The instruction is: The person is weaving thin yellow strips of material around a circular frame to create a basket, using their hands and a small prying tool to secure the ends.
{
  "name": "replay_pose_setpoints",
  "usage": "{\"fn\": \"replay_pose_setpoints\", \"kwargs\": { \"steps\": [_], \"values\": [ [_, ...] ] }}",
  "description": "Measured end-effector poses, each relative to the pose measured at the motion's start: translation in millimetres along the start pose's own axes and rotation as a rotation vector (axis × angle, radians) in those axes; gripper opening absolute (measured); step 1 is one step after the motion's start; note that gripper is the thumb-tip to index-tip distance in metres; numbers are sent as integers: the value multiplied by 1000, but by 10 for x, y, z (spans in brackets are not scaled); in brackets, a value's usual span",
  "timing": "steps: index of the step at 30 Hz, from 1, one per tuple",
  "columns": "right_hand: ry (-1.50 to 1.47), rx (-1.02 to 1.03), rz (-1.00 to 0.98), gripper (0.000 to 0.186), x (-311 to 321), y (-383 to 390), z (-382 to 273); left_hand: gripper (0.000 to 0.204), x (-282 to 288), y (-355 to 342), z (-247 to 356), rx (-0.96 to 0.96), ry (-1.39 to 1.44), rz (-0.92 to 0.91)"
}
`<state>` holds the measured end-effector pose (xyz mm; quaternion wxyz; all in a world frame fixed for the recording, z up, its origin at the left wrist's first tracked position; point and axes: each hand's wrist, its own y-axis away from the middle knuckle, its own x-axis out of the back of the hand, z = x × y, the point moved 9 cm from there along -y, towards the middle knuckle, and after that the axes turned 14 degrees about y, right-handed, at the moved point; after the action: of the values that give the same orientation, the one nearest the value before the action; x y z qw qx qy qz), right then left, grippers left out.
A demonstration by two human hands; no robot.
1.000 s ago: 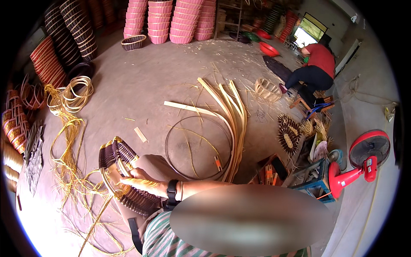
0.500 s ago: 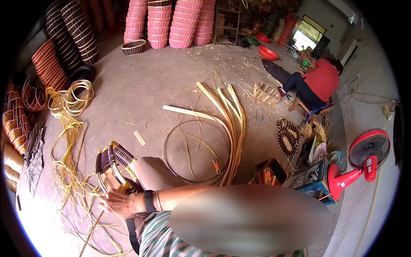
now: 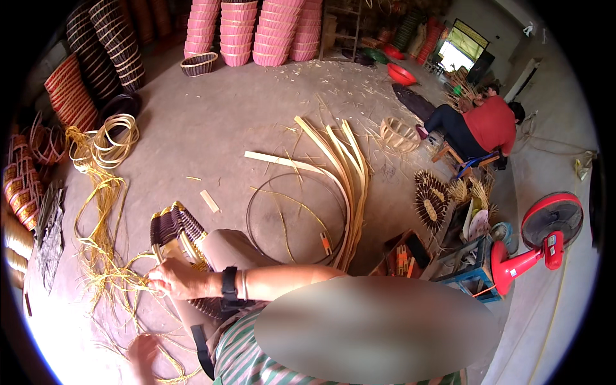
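Observation:
A half-woven basket [image 3: 174, 226] of dark brown and pale strips leans against my knee [image 3: 232, 247]. My right hand [image 3: 172, 280], with a black watch on its wrist, reaches across my body to the basket's lower left edge. Its fingers are closed on a bunch of thin yellow strips [image 3: 106, 269] that trail over the floor. My left hand [image 3: 144, 351] is low at the frame's bottom among loose yellow strips, fingers curled. Whether it grips one is unclear.
A metal hoop [image 3: 256, 199] and long pale bamboo slats [image 3: 350, 173] lie ahead on the concrete floor. Yellow coils [image 3: 114, 138] and stacked baskets [image 3: 273, 32] stand at the left and back. A seated person in red [image 3: 491, 125] works at right, near a red fan [image 3: 545, 234].
My right hand left the basket's face and moved left to the yellow strips. My left hand has come into view at the bottom.

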<state>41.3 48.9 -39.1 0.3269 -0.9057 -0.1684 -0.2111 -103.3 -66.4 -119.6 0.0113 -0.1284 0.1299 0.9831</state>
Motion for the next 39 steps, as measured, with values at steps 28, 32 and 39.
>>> {"fn": "replay_pose_setpoints", "kwargs": {
  "steps": [28,32,39],
  "values": [
    [-725,-566,87,26,733,604,748,28,-1181,-567,316,-18,317,-34],
    [-695,-571,93,27,734,620,746,30,-1101,-602,266,110,154,63],
    [-630,-549,97,27,699,614,758,28,-1078,-688,146,30,79,104]
  ]
}}
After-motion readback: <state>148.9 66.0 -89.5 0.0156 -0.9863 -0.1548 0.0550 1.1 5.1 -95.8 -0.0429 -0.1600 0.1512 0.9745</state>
